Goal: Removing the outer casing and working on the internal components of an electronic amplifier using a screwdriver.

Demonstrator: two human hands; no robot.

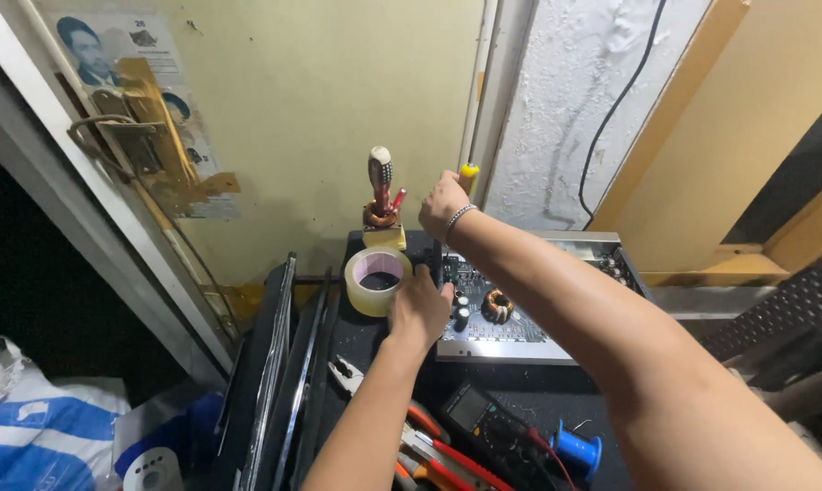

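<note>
a yellow-capped tool handle (468, 173) pokes up above the person's right hand (443, 207), which is raised over the far edge of an open silver metal case holding a green circuit board (493, 314). the right hand's fingers are curled tightly round the handle, so only its yellow top shows; the shaft below is hidden by the hand. a thin beaded bracelet (459, 216) circles the right wrist, and the bare forearm runs back toward the lower right of the view.

the left hand (420, 305) rests lower down, at the near left corner of the circuit board, palm down with the fingers loosely bent against the edge of the case; whether it grips anything cannot be told. on the board sit a copper-wound ring coil (498, 306) and several small black cylinders.

just to the left of the left hand lies a roll of clear packing tape with a pale core (376, 280). behind the tape, a dark red and cream screwdriver handle (380, 177) and a slimmer red tool stand upright in a small yellow block.

nearer the viewer, on the black work surface (538, 395), are orange-handled pliers (429, 445), a black handheld multimeter (483, 420) and a blue spool of wire (576, 450). flat metal strips (279, 364) lean along the left side. a pale yellow wall with a brass door latch (138, 136) stands behind, and a blue and white woven sack (38, 418) sits at the lower left.
</note>
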